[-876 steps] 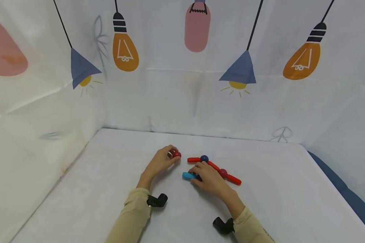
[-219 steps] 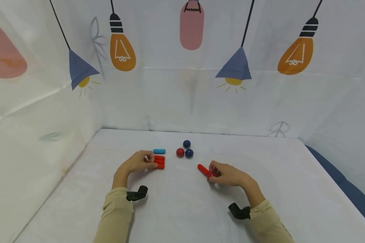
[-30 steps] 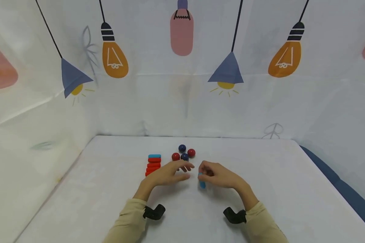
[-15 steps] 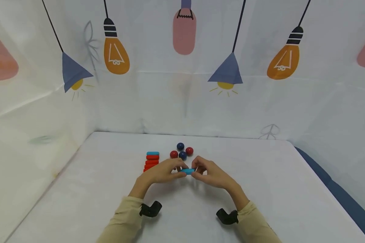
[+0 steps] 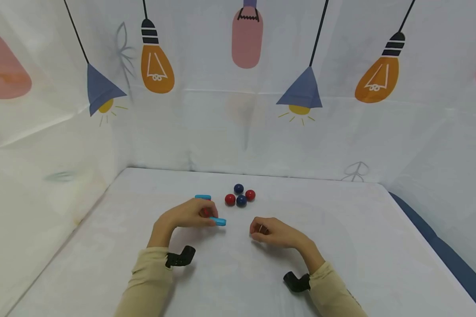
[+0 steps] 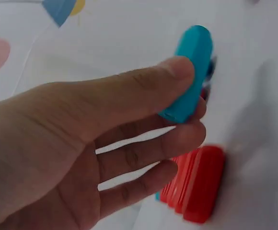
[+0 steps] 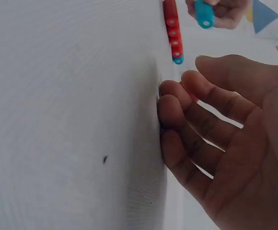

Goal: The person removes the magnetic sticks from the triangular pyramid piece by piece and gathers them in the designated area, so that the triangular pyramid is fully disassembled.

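My left hand (image 5: 187,214) pinches a light blue toy rod (image 5: 220,222) between thumb and fingers, above the table. In the left wrist view the same blue rod (image 6: 196,52) lies under the thumb, and a row of red rods (image 6: 204,187) rests on the table beyond the fingers. Another light blue rod (image 5: 202,197) lies at the far end of that row, which my left hand mostly covers in the head view. My right hand (image 5: 275,232) rests at the tabletop to the right, fingers loosely curled and holding nothing; the right wrist view shows its bare palm (image 7: 244,158).
On the white table (image 5: 341,246), two navy balls, one behind (image 5: 239,189) and one in front (image 5: 241,201), are grouped with two red balls, left (image 5: 230,200) and right (image 5: 250,195). A white printed sheet (image 5: 206,132) hangs behind the table.
Both hands came together at the blue rod, and it passed from my right hand to my left. My left hand has since carried it left toward the row; my right hand has let go.
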`<action>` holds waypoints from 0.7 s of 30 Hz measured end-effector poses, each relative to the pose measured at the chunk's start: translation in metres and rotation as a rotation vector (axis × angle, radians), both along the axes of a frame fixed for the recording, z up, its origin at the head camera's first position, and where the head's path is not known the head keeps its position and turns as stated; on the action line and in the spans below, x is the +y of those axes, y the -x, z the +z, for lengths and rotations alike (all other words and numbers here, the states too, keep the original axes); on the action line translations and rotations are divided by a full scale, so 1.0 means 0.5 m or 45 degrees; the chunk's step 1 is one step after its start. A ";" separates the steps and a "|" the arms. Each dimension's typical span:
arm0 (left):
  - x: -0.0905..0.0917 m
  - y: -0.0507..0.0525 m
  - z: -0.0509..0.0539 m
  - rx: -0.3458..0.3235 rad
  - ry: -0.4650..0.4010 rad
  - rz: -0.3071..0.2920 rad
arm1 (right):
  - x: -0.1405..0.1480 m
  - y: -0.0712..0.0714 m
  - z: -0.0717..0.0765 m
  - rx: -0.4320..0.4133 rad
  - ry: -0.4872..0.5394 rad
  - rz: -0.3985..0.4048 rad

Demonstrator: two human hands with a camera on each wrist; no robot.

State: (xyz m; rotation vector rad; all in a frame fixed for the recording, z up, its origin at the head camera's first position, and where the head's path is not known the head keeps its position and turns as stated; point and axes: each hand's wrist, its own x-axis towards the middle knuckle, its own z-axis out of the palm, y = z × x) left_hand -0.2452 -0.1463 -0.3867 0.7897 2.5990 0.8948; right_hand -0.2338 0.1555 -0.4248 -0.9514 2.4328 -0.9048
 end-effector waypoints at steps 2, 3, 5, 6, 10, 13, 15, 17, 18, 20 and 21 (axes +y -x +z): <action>-0.020 -0.001 0.003 -0.013 0.031 0.059 | 0.002 0.000 -0.001 -0.011 -0.002 0.003; -0.028 -0.001 0.004 -0.016 0.049 0.089 | 0.003 -0.001 -0.001 -0.018 -0.002 0.004; -0.041 -0.002 0.005 -0.025 0.087 0.134 | 0.004 -0.001 0.000 -0.034 -0.002 0.009; -0.045 -0.002 0.005 -0.027 0.110 0.152 | 0.005 -0.001 0.000 -0.040 -0.002 0.011; -0.050 -0.004 0.005 -0.065 0.185 0.195 | 0.007 0.000 -0.001 -0.055 -0.003 0.026; -0.046 -0.007 0.004 -0.094 0.228 0.227 | 0.008 0.000 -0.001 -0.058 -0.008 0.038; -0.044 -0.009 0.005 -0.097 0.256 0.254 | 0.008 0.000 0.000 -0.064 -0.015 0.040; -0.042 -0.011 0.005 -0.101 0.281 0.287 | 0.008 -0.001 0.002 -0.068 -0.019 0.041; -0.042 -0.012 0.006 -0.099 0.288 0.294 | 0.008 -0.001 0.004 -0.070 -0.020 0.042; -0.041 -0.012 0.005 -0.096 0.306 0.316 | 0.009 -0.002 0.005 -0.075 -0.020 0.042; -0.040 -0.012 0.005 -0.099 0.310 0.327 | 0.009 -0.001 0.005 -0.077 -0.017 0.043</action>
